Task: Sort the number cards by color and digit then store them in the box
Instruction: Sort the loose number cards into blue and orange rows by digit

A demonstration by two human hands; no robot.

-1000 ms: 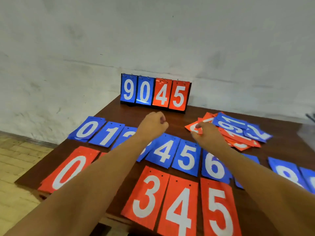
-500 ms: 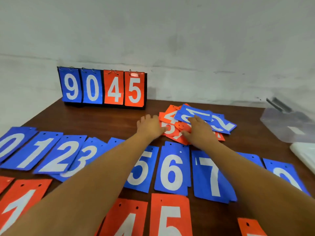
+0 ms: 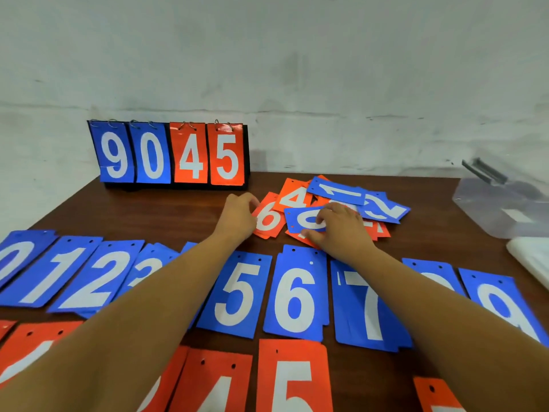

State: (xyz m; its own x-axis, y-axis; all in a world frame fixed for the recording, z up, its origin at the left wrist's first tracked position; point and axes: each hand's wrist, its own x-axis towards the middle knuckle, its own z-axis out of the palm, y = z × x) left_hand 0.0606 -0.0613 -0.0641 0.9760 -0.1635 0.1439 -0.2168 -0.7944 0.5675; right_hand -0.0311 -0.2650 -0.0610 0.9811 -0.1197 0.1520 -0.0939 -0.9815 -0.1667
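Fingers [image 3: 252, 203] of the left hand [image 3: 237, 218] are curling round the edge of the orange 6 card [image 3: 269, 223], pinching it, probably to draw it off the unsorted pile [image 3: 338, 191] toward the orange row [image 3: 267, 370]. The right hand [image 3: 341, 233] is pinching the blue 0 card [image 3: 309, 223], thumb at its near edge and fingers on top, likely bound for the blue row [image 3: 280, 310]. The clear plastic box [image 3: 499, 215] is waiting far right, well apart; what it holds I cannot tell.

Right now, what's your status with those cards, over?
Right hand pinches blue 0 card on the loose pile. Left hand at edge of orange 6 card, grip hidden. Nothing between pile and box.
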